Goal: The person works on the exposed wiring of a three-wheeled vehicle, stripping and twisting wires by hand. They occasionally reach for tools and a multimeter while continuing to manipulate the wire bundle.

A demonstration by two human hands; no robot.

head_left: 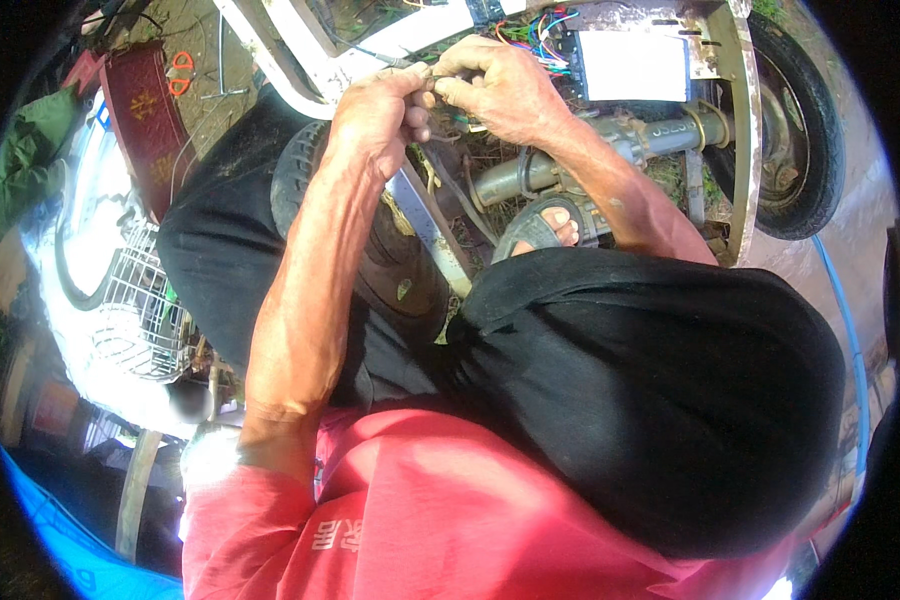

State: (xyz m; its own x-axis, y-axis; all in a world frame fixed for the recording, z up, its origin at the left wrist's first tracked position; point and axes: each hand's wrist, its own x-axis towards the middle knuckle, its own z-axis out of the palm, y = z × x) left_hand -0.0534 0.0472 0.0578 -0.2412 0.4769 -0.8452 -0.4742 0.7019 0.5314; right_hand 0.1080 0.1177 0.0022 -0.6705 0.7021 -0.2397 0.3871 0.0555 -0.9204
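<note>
My left hand (375, 115) and my right hand (495, 95) meet at a white metal frame (448, 20), thumbs and fingers pinched around a small dark piece that looks like a thin wire (432, 78); its ends are hard to make out. My left hand's other fingers are curled. Just beyond my right hand lies a bundle of coloured wires (550, 30), beside a box with a white top (630, 65). A grey axle tube (650, 140) runs beneath, toward a wheel on the right.
A black tyre (810, 160) is at the right, another (295, 165) under my left arm. My sandalled foot (540, 230) is below the axle. At left are a wire basket (140, 310), a maroon panel (145, 130) and orange-handled tools (180, 75). A blue hose (840, 320) lies right.
</note>
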